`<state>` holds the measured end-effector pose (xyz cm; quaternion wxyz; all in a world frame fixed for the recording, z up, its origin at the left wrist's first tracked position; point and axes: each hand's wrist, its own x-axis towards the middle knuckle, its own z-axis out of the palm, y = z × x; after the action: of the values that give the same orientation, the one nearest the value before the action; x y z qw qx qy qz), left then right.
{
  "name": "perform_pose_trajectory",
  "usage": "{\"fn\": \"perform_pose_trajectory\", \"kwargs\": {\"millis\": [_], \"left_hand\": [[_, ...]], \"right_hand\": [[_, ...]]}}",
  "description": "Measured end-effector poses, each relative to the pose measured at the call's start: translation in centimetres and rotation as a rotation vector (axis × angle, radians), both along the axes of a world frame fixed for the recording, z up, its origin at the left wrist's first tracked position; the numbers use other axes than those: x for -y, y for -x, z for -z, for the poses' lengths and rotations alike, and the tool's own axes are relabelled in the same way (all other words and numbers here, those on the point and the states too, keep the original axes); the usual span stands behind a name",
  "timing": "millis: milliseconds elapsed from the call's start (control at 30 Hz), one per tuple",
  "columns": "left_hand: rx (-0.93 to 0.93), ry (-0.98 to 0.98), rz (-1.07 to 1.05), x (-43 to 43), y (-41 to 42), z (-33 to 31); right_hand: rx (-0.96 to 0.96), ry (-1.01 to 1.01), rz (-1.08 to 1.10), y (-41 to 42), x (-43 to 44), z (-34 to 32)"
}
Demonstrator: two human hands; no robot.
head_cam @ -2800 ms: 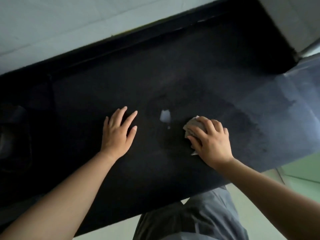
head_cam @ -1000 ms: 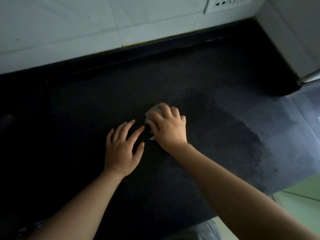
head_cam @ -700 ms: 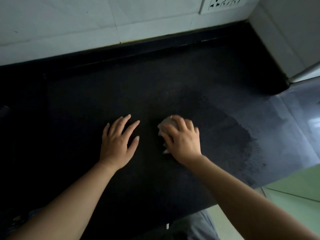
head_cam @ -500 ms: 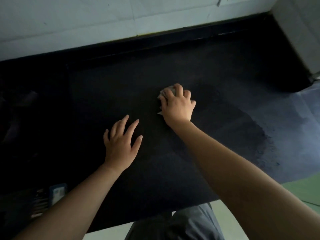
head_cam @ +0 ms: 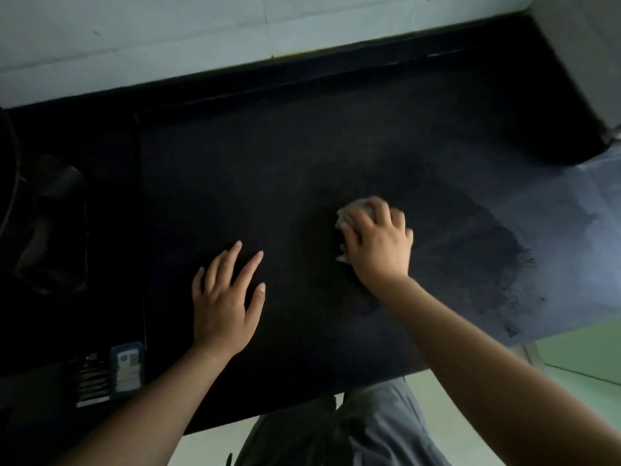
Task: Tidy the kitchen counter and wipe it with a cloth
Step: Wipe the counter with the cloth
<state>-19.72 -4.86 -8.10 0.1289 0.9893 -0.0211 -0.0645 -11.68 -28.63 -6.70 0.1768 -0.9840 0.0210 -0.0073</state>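
Observation:
The black kitchen counter (head_cam: 275,169) fills most of the view. My right hand (head_cam: 376,245) presses a small crumpled pale cloth (head_cam: 353,210) onto the counter's middle; only the cloth's edges show past my fingers. A darker damp patch (head_cam: 470,243) spreads to the right of that hand. My left hand (head_cam: 226,299) lies flat on the counter, fingers spread, holding nothing, about a hand's width left of the cloth.
A dark sunken area with dim shapes (head_cam: 50,230) lies at the left. A blue-and-white label (head_cam: 127,368) sits on the front left. The white tiled wall (head_cam: 168,38) runs behind; a side wall (head_cam: 578,62) closes the right corner. The pale green floor (head_cam: 578,354) shows below the edge.
My right hand has slid the cloth back toward me and slightly right from its farther spot half a second ago. The left hand stays flat in place. The view has shifted.

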Motion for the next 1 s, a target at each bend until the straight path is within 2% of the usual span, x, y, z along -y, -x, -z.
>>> {"fn": "perform_pose_trajectory", "kwargs": {"millis": [100,300,400,533,667,733,800,867,1000], "left_hand": [[-0.005,-0.020,-0.004,-0.1,0.0,0.1],[0.005,0.025,0.023,-0.4,-0.7,0.1],[0.026,0.049,0.079,-1.0,-3.9,0.1],[0.038,0.005,0.083,-0.8,-8.4,0.5],[0.056,0.012,0.057,-1.1,-8.9,0.9],[0.053,0.021,0.063,-1.1,-8.9,0.8],[0.046,0.026,0.068,-1.0,-9.0,0.7],[0.035,0.025,0.060,-1.0,-9.1,0.6],[0.032,0.027,0.049,-1.0,-9.0,0.5]], "right_hand": [[-0.058,-0.034,0.088,-3.3,-3.3,0.0],[0.001,0.018,-0.288,2.2,-5.5,0.0],[0.007,0.042,-0.325,2.9,-3.1,0.4],[0.045,0.037,-0.092,-2.6,-0.8,0.5],[0.025,0.034,0.202,-9.9,-0.3,0.8],[0.009,0.039,0.265,-12.5,-1.3,0.7],[-0.015,0.039,0.210,-13.7,-2.9,0.4],[-0.030,0.030,0.040,-13.0,-4.8,0.1],[-0.012,0.031,-0.280,-5.4,-6.2,-0.1]]}}
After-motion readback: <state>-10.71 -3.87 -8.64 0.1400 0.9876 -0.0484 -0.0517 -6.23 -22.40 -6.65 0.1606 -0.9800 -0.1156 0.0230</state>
